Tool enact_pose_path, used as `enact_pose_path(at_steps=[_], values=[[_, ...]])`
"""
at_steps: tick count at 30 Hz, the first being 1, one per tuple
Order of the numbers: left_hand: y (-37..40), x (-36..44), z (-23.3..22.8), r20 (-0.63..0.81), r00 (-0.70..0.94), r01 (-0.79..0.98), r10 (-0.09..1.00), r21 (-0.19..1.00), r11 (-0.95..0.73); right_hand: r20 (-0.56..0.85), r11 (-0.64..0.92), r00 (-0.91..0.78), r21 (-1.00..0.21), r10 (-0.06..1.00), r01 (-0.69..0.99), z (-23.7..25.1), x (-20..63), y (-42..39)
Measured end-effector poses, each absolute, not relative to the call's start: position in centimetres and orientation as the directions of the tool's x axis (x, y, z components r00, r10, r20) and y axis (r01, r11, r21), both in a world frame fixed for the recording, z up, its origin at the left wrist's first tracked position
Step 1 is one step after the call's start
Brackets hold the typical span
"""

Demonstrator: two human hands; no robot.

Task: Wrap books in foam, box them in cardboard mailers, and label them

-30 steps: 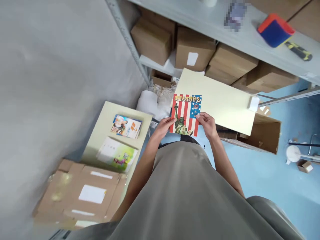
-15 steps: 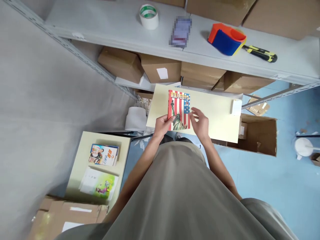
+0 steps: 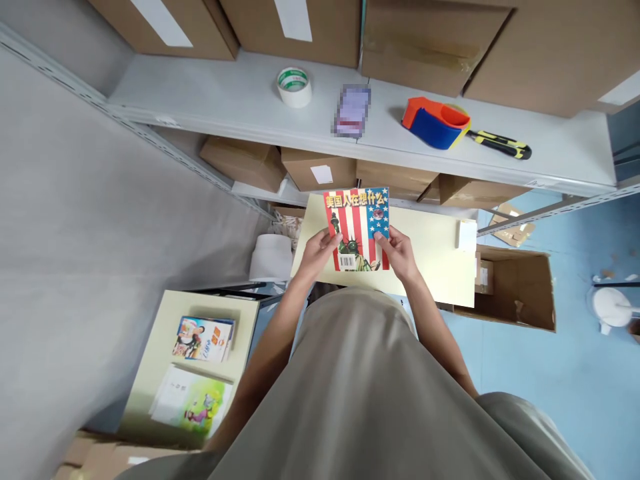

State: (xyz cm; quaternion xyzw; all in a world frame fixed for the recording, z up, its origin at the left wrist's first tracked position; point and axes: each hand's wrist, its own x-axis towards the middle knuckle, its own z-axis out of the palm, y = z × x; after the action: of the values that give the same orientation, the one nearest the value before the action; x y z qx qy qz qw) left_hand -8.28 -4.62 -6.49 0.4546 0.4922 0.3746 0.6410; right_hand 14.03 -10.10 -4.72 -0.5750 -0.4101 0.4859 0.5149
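Observation:
I hold a thin book (image 3: 357,227) with a stars-and-stripes cover, a statue picture and yellow characters, in front of my chest. My left hand (image 3: 316,252) grips its left edge and my right hand (image 3: 397,250) grips its right edge. A white barcode sticker shows near the book's bottom edge. Under the book lies a pale yellow board (image 3: 430,257) that spans the gap in front of the shelf.
A grey metal shelf (image 3: 240,100) holds a tape roll (image 3: 294,87), a red-and-blue tape dispenser (image 3: 437,122) and a yellow-black knife (image 3: 500,143). Cardboard boxes fill the shelves. A low pale table (image 3: 150,373) at left carries two colourful books. An open carton (image 3: 520,287) stands at right.
The view tilted up toward the shelf. My right hand let go of the book briefly and now grips its right edge again; the side with the barcode sticker now faces me.

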Motion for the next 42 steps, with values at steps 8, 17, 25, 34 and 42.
enact_pose_path(at_steps=[8,17,25,34,42], values=[[-4.8,-8.4,-5.7,-0.365,0.271,-0.065,0.891,0.916,0.395,-0.196,-0.187,0.166,-0.98,0.966,-0.067,-6.2,14.3,-9.9],[-6.2,-7.4,-5.3,-0.228,0.072,0.011,0.971,0.974,0.228,-0.076,-0.095,0.209,-0.992,0.975,0.081,-6.1,12.9,-9.1],[-9.3,-5.9,-3.9,-0.189,0.178,-0.024,0.966,0.98,0.196,-0.105,-0.114,0.139,-0.992,0.985,0.052,-4.8,9.9,-9.3],[-7.5,-12.1,-5.8,-0.34,0.171,-0.18,0.925,0.912,0.369,-0.197,-0.199,-0.032,-0.964,0.98,-0.176,-4.9,13.4,-10.3],[-9.1,-11.3,-6.2,-0.413,0.118,-0.213,0.903,0.877,0.43,-0.195,-0.193,0.006,-0.977,0.981,-0.092,-6.3,13.3,-11.0]])
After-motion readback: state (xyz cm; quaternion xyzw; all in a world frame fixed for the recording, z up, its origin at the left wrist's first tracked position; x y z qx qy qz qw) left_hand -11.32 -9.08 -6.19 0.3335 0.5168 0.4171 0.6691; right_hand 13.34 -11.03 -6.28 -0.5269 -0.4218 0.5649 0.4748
